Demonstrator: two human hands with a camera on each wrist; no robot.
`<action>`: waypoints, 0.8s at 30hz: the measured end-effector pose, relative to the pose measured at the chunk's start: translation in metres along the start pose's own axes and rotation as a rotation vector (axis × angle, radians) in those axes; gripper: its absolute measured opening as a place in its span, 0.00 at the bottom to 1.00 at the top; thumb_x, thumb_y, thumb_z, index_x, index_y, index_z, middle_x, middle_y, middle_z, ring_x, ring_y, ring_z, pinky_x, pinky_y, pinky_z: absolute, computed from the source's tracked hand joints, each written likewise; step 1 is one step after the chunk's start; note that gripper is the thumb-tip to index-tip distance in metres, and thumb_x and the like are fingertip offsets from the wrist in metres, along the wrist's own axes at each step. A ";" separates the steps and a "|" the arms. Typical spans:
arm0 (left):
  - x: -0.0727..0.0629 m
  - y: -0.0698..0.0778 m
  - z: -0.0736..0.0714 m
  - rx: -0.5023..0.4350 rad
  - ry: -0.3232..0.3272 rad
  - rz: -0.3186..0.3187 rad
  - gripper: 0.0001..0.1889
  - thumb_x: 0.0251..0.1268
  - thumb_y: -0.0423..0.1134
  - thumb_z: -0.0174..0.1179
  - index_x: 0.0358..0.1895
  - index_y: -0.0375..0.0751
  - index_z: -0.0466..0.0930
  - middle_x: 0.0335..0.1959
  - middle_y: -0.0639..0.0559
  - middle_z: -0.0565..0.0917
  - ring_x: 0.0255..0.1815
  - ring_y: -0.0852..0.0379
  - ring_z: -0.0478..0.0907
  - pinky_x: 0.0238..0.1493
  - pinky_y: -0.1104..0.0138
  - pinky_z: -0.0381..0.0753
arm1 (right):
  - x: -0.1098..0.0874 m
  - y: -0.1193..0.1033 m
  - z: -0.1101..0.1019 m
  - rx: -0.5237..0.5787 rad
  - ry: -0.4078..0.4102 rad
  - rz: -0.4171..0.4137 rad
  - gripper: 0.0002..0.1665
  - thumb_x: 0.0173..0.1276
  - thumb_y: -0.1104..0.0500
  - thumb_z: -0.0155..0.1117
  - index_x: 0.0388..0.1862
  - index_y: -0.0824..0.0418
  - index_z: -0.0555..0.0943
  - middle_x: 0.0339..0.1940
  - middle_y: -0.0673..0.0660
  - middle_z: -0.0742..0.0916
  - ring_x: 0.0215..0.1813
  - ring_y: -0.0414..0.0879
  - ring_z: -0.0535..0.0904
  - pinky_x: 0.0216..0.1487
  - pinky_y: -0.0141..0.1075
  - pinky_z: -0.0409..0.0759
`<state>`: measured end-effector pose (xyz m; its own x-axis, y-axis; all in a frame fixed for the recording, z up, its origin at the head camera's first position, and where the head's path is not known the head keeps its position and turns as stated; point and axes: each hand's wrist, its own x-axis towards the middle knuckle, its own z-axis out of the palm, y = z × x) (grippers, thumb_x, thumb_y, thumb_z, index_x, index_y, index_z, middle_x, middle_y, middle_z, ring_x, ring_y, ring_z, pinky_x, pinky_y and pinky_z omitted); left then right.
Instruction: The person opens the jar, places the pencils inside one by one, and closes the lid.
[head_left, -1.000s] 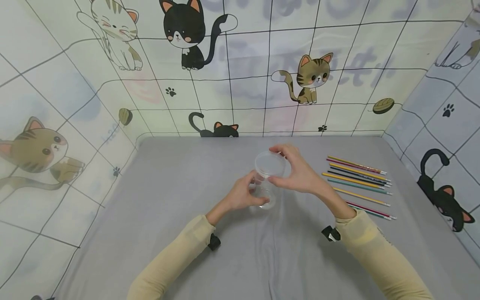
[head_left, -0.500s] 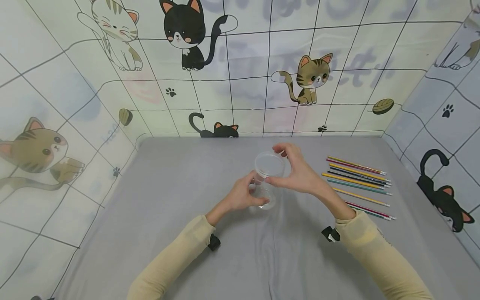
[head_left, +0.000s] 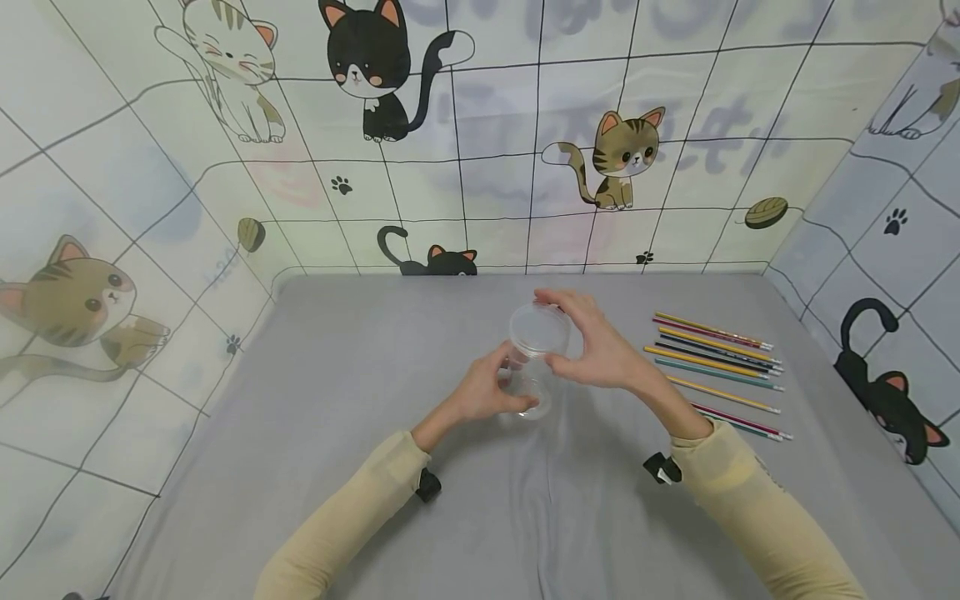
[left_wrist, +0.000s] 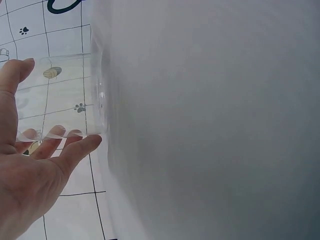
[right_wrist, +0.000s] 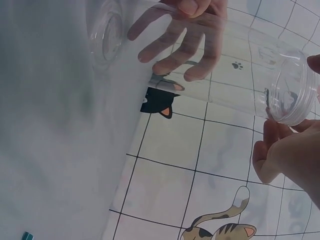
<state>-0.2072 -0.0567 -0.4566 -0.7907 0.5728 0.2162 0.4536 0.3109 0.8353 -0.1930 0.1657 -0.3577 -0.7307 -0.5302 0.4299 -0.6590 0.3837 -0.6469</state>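
Jar from the head view: the clear jar [head_left: 538,387] stands on the grey cloth [head_left: 360,375], just off the frame's centre toward 5 o'clock, and looks upright.
Lid from the head view: the translucent lid [head_left: 538,329] sits over the jar's mouth, so the jar appears covered.
Left hand from the head view: the left hand [head_left: 480,387] comes in from 8 o'clock, fingers and thumb curled round the jar's lower body.
Right hand from the head view: the right hand [head_left: 596,342] reaches in from 3 o'clock, thumb and fingers bent about the lid's edge.
Pencils from the head view: the pencils [head_left: 708,362] lie in a loose row at 3 o'clock from the jar, all outside it.
Jar from the left wrist: it lies across this view at 10 o'clock, base meeting the cloth, the left hand's grip plain along its wall.
Lid from the right wrist: at 2 o'clock, seated on the rim, with the right hand's fingertips against it.
Progress on the lid: the jar is steadied and the lid gripped; lifting it clear is not done, and whether it is loose or tight I cannot tell.
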 end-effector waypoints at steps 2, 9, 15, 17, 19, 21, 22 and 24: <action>0.000 0.000 0.000 0.004 0.000 0.001 0.35 0.50 0.35 0.76 0.62 0.42 0.69 0.55 0.40 0.78 0.58 0.45 0.77 0.52 0.59 0.83 | 0.000 0.000 0.000 0.005 -0.005 0.000 0.47 0.55 0.64 0.68 0.75 0.63 0.61 0.68 0.62 0.72 0.62 0.58 0.63 0.58 0.57 0.64; -0.001 0.001 0.000 0.018 0.002 0.000 0.35 0.51 0.36 0.76 0.62 0.44 0.69 0.56 0.50 0.79 0.58 0.48 0.78 0.53 0.61 0.82 | 0.001 -0.002 0.002 0.004 0.045 0.050 0.46 0.53 0.58 0.79 0.67 0.66 0.65 0.62 0.65 0.71 0.61 0.57 0.63 0.58 0.52 0.66; -0.001 0.001 0.000 0.024 0.005 0.005 0.35 0.51 0.36 0.76 0.63 0.44 0.69 0.56 0.47 0.79 0.58 0.47 0.78 0.52 0.61 0.82 | 0.001 -0.001 0.002 -0.021 0.056 0.034 0.43 0.51 0.59 0.81 0.63 0.66 0.70 0.60 0.61 0.75 0.58 0.55 0.65 0.54 0.51 0.67; -0.001 0.001 0.000 0.018 0.003 0.007 0.34 0.51 0.36 0.76 0.62 0.43 0.69 0.56 0.44 0.79 0.58 0.45 0.78 0.52 0.60 0.83 | 0.001 0.000 0.001 -0.027 0.048 0.020 0.42 0.52 0.59 0.80 0.64 0.66 0.71 0.61 0.60 0.76 0.58 0.55 0.65 0.53 0.53 0.67; -0.001 0.001 0.000 0.011 0.000 0.007 0.34 0.51 0.36 0.76 0.61 0.41 0.69 0.56 0.40 0.78 0.58 0.44 0.77 0.52 0.59 0.83 | 0.001 0.000 0.000 -0.030 0.037 0.006 0.42 0.53 0.60 0.77 0.66 0.65 0.71 0.62 0.60 0.76 0.58 0.55 0.66 0.54 0.54 0.66; 0.000 0.001 0.000 0.006 -0.002 0.005 0.33 0.51 0.36 0.76 0.60 0.40 0.69 0.56 0.39 0.78 0.58 0.43 0.77 0.52 0.58 0.83 | 0.001 0.001 0.000 -0.021 0.020 -0.010 0.42 0.54 0.62 0.74 0.69 0.64 0.70 0.64 0.60 0.76 0.59 0.55 0.67 0.54 0.55 0.65; 0.000 0.001 -0.001 0.004 -0.003 0.005 0.33 0.51 0.36 0.76 0.60 0.40 0.69 0.56 0.39 0.78 0.58 0.43 0.77 0.52 0.58 0.83 | 0.001 0.000 -0.001 -0.016 0.011 -0.015 0.44 0.54 0.62 0.73 0.71 0.63 0.68 0.65 0.61 0.76 0.59 0.55 0.66 0.55 0.55 0.64; 0.000 0.001 -0.001 0.005 -0.004 0.003 0.34 0.51 0.36 0.76 0.61 0.39 0.69 0.56 0.39 0.78 0.59 0.43 0.77 0.52 0.58 0.83 | 0.001 0.000 -0.001 -0.005 -0.003 -0.015 0.47 0.54 0.63 0.71 0.74 0.62 0.65 0.67 0.61 0.74 0.61 0.56 0.65 0.56 0.55 0.63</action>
<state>-0.2067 -0.0569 -0.4554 -0.7875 0.5771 0.2165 0.4580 0.3128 0.8321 -0.1937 0.1658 -0.3568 -0.7202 -0.5385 0.4374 -0.6708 0.3795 -0.6372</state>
